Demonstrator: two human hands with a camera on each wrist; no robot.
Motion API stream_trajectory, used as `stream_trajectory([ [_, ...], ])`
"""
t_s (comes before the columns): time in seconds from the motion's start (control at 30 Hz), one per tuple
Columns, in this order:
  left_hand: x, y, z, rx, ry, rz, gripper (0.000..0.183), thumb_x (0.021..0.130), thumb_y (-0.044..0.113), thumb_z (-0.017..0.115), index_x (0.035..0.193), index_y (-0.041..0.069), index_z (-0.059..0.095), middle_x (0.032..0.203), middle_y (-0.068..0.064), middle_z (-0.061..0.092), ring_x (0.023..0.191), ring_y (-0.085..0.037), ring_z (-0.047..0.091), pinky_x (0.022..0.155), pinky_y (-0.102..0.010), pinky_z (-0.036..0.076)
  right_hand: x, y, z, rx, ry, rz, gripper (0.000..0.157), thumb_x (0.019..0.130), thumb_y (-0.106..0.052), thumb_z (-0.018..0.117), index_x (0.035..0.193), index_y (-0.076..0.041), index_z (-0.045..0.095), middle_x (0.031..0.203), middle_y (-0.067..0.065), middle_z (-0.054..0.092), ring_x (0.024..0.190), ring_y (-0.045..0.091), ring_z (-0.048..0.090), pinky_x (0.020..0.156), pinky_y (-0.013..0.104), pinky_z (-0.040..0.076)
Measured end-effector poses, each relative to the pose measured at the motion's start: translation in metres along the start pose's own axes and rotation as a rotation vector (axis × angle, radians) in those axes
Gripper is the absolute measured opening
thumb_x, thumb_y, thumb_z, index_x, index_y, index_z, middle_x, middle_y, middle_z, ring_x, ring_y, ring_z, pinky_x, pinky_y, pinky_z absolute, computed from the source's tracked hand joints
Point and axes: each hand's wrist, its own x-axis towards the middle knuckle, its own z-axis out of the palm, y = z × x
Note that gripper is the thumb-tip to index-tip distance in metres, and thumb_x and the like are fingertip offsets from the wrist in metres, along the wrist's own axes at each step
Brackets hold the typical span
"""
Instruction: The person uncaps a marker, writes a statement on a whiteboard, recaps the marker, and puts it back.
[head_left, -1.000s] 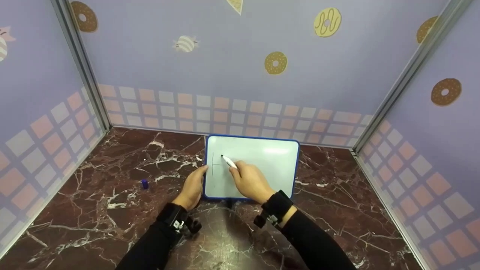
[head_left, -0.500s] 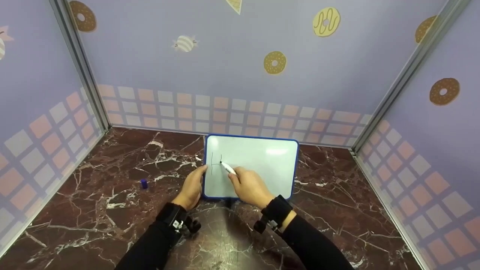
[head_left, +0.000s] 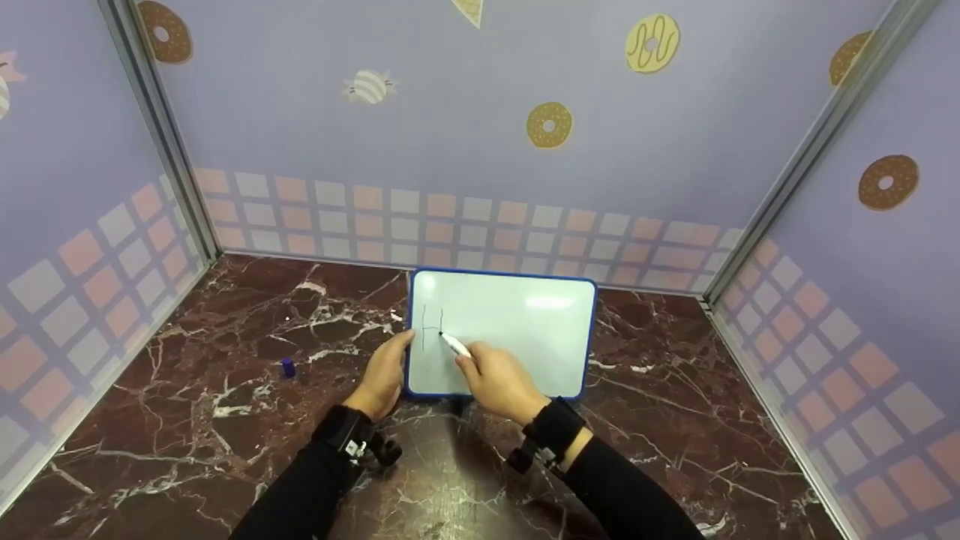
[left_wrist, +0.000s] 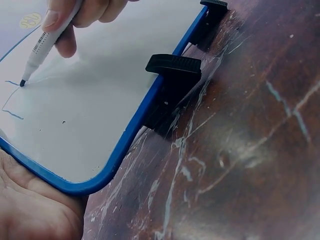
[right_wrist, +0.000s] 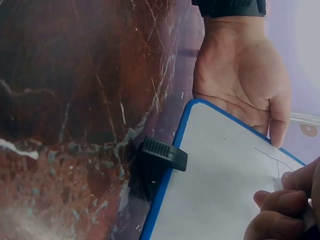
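Observation:
A small whiteboard (head_left: 517,322) with a blue frame leans back on the table. My left hand (head_left: 384,373) grips its left edge, thumb at the frame and fingers behind the board, as the right wrist view shows. My right hand (head_left: 504,379) pinches a white marker (head_left: 454,345) between thumb and fingers. Its dark tip touches the board at the lower end of a thin vertical stroke. That stroke joins a short crossbar and another upright line (head_left: 424,330) near the board's left side. A blue-purple marker cap (head_left: 288,367) stands on the table to the left.
Black clip-like feet (left_wrist: 175,67) hold the board's lower edge. The dark red marbled table (head_left: 187,442) ends at a lilac back wall (head_left: 465,150) with side walls. Black wrist mounts (head_left: 555,424) sit on both wrists.
The marker tip has moved down the board with my right hand, lengthening the second vertical stroke. My left hand, the board and the cap stay in place.

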Motion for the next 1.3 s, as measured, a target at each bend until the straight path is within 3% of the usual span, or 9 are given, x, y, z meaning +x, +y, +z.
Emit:
stream_trajectory([
  [0.5,0.000,0.002,0.001,-0.013,0.007,-0.011,0.044,0.119,0.023,0.040,0.132,-0.011,0.063,0.112,-0.014,0.075,0.102,-0.024,0.072,0.091,-0.038,0.063,-0.007,0.004,0.007,0.003,-0.032,-0.009,0.022,0.117,-0.021,0.058,0.110,-0.005,0.070,0.074,-0.007,0.049,0.059,0.009,0.045,0.055,0.028,0.038],
  [1.3,0.000,0.002,0.000,0.009,0.014,-0.031,0.048,0.118,0.025,0.040,0.138,-0.013,0.060,0.116,-0.014,0.074,0.105,-0.024,0.072,0.091,-0.039,0.063,-0.012,0.006,0.012,0.024,-0.062,0.035,0.023,0.117,-0.022,0.058,0.119,-0.004,0.073,0.074,-0.008,0.050,0.059,0.009,0.045,0.054,0.028,0.041],
])
